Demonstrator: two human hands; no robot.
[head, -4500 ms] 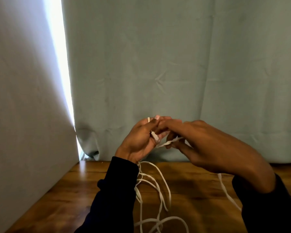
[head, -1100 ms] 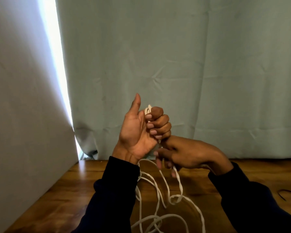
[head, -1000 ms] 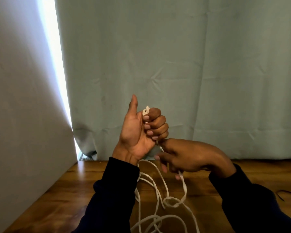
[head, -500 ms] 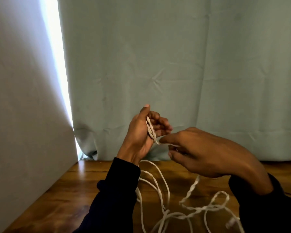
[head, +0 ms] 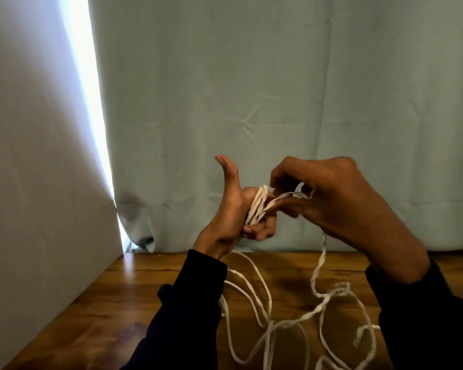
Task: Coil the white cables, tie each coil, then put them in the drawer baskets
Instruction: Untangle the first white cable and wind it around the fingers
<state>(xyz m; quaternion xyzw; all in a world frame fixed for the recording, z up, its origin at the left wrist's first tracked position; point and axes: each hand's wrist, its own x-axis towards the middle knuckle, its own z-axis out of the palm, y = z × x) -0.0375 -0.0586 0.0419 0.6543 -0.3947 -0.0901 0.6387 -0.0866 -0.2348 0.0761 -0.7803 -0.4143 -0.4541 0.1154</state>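
Coiling has barely begun: the left hand (head: 233,217), thumb up, carries a few turns of cable (head: 257,206) round its fingers, while the right hand (head: 329,193) pinches the next length. Most lies loose on the surface (head: 123,303). No tie or basket in view.

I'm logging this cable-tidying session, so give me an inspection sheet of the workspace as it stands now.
Surface: wooden table, glossy, partly covered by loose cable.
Job's things: white cable, a few turns wound round the left hand's fingers, the rest slack on the table; no drawer baskets in view.
Clutter: nothing seen.
Grippers: left hand raised, thumb up, carrying the coil; right hand pinches the strand beside it.
Cables: loops twisted and overlapping, not yet tied.
Surroundings: pale green curtain behind; white wall on the left, bright gap between.
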